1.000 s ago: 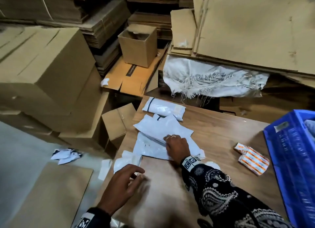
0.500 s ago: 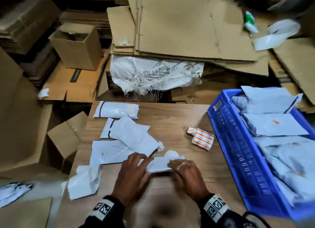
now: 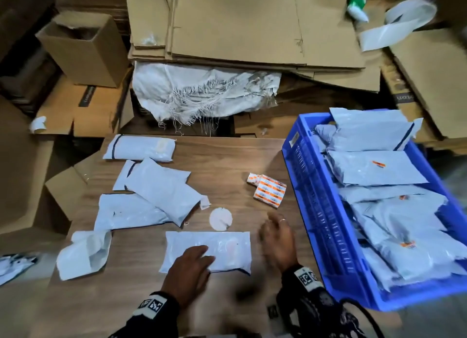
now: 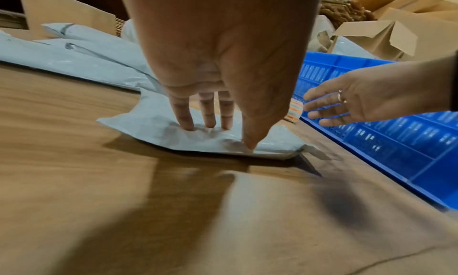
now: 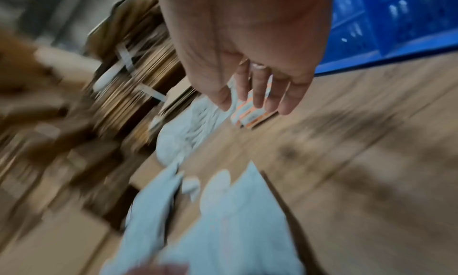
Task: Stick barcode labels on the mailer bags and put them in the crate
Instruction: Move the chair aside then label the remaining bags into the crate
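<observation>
One mailer bag [image 3: 207,249] lies flat on the table [image 3: 252,160]; my left grip [image 3: 188,274] presses it with straight fingers. My right grip [image 3: 278,239] hovers open near the barcode labels [image 3: 269,190], beside the blue crate [image 3: 313,206].

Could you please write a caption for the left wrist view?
Left hand presses a mailer bag flat while right hand reaches toward labels.

No legible text or labels anywhere.
</observation>
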{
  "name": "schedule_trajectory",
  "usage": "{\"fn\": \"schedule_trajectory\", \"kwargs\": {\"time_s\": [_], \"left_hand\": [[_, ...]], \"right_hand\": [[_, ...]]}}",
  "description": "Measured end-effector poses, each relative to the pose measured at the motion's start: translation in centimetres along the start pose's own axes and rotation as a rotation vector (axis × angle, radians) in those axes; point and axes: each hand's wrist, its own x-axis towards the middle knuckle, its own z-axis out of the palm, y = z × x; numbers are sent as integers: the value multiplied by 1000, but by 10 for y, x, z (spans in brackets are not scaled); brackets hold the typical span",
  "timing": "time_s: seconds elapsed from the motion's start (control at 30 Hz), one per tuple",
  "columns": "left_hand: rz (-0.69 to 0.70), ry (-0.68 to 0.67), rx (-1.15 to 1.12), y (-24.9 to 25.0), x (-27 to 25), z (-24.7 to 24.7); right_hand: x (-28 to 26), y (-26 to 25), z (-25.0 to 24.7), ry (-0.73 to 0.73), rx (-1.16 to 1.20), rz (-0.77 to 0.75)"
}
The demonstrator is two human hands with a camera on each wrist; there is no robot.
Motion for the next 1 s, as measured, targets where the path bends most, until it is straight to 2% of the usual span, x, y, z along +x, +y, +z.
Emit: {"fn": "schedule_trajectory", "kwargs": {"time_s": [0.07, 0.13, 0.37, 0.5, 0.57, 0.63, 0.8, 1.0], "left_hand": [[-18, 12, -5, 5, -1, 2], [-48, 10, 2, 11, 0, 1], [-175, 28, -65, 21, 4, -2], [-198, 81, -210, 31, 23, -10], [-187, 122, -338, 45, 45, -19], [-248, 155, -545, 62, 71, -29], [-511, 29, -1140, 110, 115, -48], [-434, -78, -1322, 120, 120, -34]], "right_hand": [[26, -11, -7, 137, 124, 166], [46, -25, -11, 187, 203, 233], [91, -17, -8, 108, 173, 392], [77, -21, -16, 97, 407, 400], [67, -20, -21, 88, 527, 407], [56, -22, -28, 59, 557, 402], [39, -22, -42, -41, 598, 387], [24, -41, -62, -122, 637, 461]]}}
